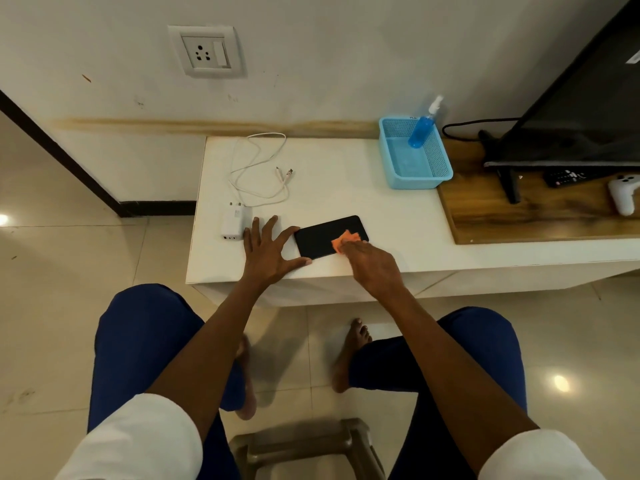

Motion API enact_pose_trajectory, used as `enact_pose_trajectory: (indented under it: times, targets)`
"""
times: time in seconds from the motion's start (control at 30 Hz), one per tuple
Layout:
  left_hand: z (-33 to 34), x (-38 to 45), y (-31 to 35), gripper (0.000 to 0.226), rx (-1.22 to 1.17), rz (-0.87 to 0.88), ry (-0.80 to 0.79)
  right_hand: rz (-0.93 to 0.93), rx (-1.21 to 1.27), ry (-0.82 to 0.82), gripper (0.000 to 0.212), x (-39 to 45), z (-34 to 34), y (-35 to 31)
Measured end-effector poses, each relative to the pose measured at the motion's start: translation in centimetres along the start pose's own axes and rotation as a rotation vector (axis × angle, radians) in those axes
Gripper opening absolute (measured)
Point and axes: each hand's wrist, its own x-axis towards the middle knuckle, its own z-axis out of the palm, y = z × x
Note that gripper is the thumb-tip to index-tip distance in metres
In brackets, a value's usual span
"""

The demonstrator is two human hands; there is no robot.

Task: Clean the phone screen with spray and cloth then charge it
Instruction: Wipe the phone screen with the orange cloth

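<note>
A black phone point(323, 235) lies flat near the front edge of the white table point(346, 188). My right hand point(372, 266) holds a small orange cloth point(344, 239) pressed onto the right part of the screen. My left hand point(268, 249) is spread flat, with forefinger and thumb against the phone's left end. A white charger plug point(233, 223) sits just left of my left hand, and its white cable point(258, 168) coils behind. A blue spray bottle point(424, 124) leans in a light blue basket point(414, 180) at the back right.
A wall socket point(206, 51) is on the wall above the table's left end. A TV point(581, 109) on a wooden board point(485, 213) stands to the right, with a remote point(568, 176) and a white game controller point(623, 194) under it. A stool point(304, 445) shows between my knees.
</note>
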Motion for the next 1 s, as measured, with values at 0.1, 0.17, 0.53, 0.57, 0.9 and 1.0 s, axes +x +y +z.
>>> enact_pose_trajectory:
  times: [0.1, 0.17, 0.53, 0.57, 0.9, 1.0]
  targets:
    - [0.0, 0.0, 0.0, 0.084, 0.019, 0.002, 0.005, 0.152, 0.028, 0.024, 0.038, -0.3, -0.4, 1.8]
    - [0.0, 0.1, 0.0, 0.084, 0.026, 0.005, 0.004, 0.215, 0.030, 0.016, 0.034, -0.1, -0.3, 2.4]
    - [0.5, 0.2, -0.3, 0.084, 0.005, 0.007, 0.028, 0.162, 0.167, -0.009, 0.034, 5.9, 0.0, 0.6]
    - [0.5, 0.2, -0.4, 0.085, 0.002, 0.007, 0.032, 0.125, 0.162, -0.011, 0.034, 6.0, 0.3, -0.2]
    - [0.4, 0.0, 0.0, 0.083, -0.036, 0.005, 0.041, -0.096, 0.190, -0.046, 0.039, 5.0, 2.3, -6.6]
    - [0.3, -0.1, -0.3, 0.079, -0.054, 0.027, 0.031, -0.192, 0.192, -0.061, 0.036, 4.4, 2.4, -7.0]
